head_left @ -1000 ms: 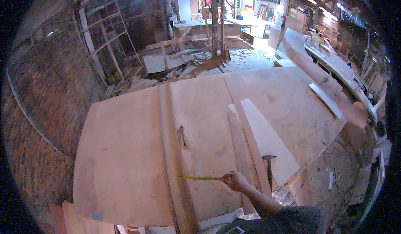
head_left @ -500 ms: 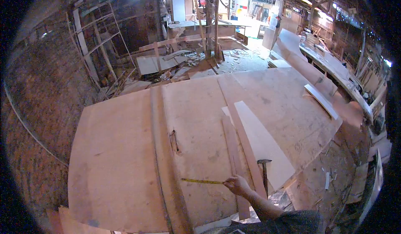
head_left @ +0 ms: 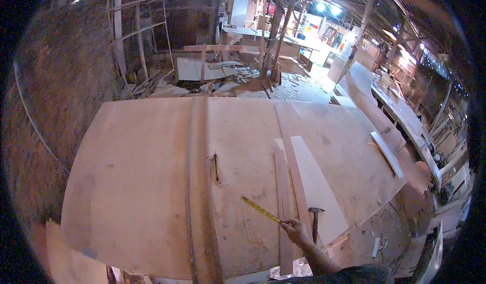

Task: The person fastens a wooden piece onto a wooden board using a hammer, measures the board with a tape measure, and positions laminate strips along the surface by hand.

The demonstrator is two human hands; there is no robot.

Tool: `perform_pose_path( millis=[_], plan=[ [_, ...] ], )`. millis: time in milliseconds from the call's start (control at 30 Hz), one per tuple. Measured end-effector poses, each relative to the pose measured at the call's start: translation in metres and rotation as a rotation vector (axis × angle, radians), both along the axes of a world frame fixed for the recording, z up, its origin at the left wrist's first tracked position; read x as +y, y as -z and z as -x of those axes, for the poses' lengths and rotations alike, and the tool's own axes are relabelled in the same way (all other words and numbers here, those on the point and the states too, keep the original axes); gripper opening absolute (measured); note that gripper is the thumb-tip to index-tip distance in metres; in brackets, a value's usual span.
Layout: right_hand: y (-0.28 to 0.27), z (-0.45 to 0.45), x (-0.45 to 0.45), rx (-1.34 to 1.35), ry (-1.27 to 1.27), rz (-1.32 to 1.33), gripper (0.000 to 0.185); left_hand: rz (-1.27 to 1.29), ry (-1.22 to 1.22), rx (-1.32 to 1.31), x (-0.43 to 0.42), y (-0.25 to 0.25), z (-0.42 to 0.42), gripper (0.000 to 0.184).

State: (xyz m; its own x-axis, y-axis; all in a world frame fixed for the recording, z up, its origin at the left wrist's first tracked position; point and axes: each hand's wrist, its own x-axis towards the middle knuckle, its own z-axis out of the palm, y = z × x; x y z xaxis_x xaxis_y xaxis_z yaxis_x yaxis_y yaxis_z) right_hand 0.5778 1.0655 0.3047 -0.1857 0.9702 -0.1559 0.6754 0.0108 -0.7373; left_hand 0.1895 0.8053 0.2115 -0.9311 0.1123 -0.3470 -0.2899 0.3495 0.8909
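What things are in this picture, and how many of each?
Tape measure strip: one, yellow, in the right hand.
Hammer: one, dark, beside that hand.
White board: one, white, on the wood surface.
Wooden strips: two or more, brown, left of that board.
Wood surface: count unclear, pinkish brown, beneath these.
Short board: one, whitish, by the surface's right edge.
Lamps: at least two, white, far back.
Wood scraps: many, pale, floor behind.
Right hand: one, bare, lower centre.
Sleeve: one, dark, bottom right.

The bare right forearm (head_left: pixel 321 259) reaches forward and leftward, the right grip (head_left: pixel 294 231) curled in a pinch.
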Motion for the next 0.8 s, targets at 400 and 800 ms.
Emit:
perform_pose_path(
  millis=[400, 800],
  plan=[
    [0.027, 0.019, 0.018, 0.122, 0.191, 0.119, 0.029, -0.039, -0.139, -0.057, -0.044, 0.048, 0.015, 0.062],
    [0.035, 0.086, 0.17, -0.176, -0.205, -0.266, 0.033, -0.417, -0.45, -0.276, -0.175, 0.111, 0.03, 0.065]
  ],
)
